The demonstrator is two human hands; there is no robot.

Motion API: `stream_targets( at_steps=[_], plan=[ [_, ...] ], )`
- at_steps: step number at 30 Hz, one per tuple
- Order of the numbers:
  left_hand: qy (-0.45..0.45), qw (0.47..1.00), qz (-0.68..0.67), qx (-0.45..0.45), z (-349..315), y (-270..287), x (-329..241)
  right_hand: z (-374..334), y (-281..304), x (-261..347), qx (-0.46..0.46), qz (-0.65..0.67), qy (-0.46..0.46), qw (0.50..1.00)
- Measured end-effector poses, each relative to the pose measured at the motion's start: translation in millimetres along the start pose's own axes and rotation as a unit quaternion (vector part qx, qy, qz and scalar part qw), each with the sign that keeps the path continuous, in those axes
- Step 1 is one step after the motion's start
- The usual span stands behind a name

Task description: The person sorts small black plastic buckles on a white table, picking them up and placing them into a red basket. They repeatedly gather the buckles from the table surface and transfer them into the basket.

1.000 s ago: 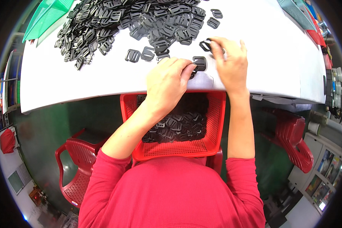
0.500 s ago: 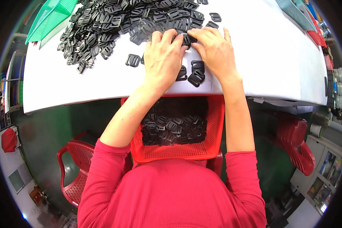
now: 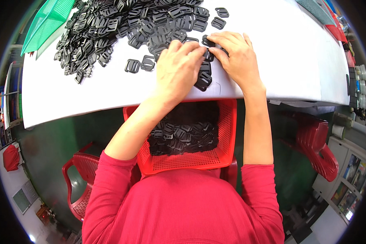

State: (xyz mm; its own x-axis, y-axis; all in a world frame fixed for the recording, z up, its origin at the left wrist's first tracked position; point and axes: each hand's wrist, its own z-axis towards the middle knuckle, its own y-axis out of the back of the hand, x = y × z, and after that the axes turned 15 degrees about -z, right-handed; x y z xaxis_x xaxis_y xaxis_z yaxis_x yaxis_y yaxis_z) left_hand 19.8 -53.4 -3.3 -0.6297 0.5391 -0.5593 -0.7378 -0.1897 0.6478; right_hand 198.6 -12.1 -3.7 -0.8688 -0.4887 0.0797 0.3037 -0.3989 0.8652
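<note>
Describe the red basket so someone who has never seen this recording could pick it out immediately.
Start at the white table. Just below the middle of its near edge sits the red basket. Unlike the green basket at upper left, it is bright red, with black buckles inside.

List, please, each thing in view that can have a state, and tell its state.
Left hand: fingers bent, at black buckles; grip unclear.
Right hand: fingers bent, at black buckles; grip unclear.
Buckle heap: loosely piled.
Red basket: open-topped, partly filled with black buckles.
White table: partly covered.
Chair at left: unoccupied.
</note>
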Motion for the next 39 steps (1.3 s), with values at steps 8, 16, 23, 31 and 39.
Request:
stream_targets(
  at_steps=[8,16,23,31,39],
  plan=[
    [0.073,0.995,-0.029,-0.058,-21,51,19,10,6,-4,0.039,0.047,-0.088,0.994],
    [0.121,0.989,-0.059,-0.065,-57,70,25,-18,-17,-9,-0.003,0.035,-0.139,0.990],
    [0.124,0.985,-0.088,-0.087,-65,69,18,-10,-21,64,0.037,-0.037,-0.116,0.992],
    [0.120,0.984,-0.080,-0.105,-77,78,24,-30,0,86,0.022,0.026,-0.069,0.997],
    [0.062,0.996,0.005,-0.071,-50,66,25,-83,52,122,0.109,0.113,-0.021,0.987]
  ],
)
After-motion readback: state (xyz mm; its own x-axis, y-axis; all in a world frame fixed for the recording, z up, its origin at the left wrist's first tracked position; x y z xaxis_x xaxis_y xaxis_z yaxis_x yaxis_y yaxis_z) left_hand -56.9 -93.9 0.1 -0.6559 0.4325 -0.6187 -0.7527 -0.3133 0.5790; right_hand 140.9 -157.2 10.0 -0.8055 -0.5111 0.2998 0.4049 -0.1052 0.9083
